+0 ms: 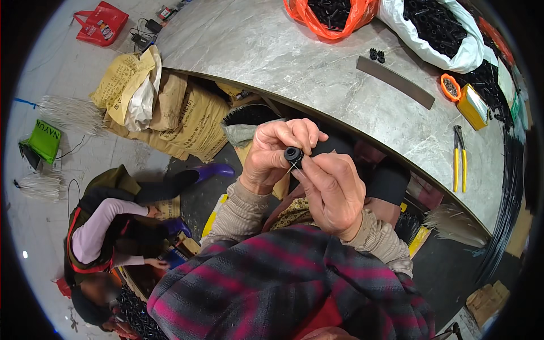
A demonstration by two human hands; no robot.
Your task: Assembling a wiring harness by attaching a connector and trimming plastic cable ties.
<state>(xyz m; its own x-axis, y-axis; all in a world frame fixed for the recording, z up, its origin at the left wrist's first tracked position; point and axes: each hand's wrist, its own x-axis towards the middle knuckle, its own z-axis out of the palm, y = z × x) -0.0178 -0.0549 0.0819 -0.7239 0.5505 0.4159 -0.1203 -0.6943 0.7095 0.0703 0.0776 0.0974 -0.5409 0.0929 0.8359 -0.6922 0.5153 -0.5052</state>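
Note:
Close in front of my chest, both hands meet on a small round black plastic part point(293, 154) with a hole in its top. My left hand point(267, 153) pinches it from the left, thumb against its side and fingers curled above. From the right, the closed fingertips of my right hand point(335, 191) press on its edge. A thin, light wire-like piece point(292, 168) sticks out below the part, near the right fingertips. Whether the right fingers also grip this piece is hidden.
On the grey marbled table point(255, 48) are yellow-handled cutters point(463, 164), a curved metal strip point(396, 83), an orange bowl point(443, 85) and a yellow box point(472, 107). An orange bag point(330, 35) and white sack point(391, 17) hold black parts. Another person point(99, 232) works at left.

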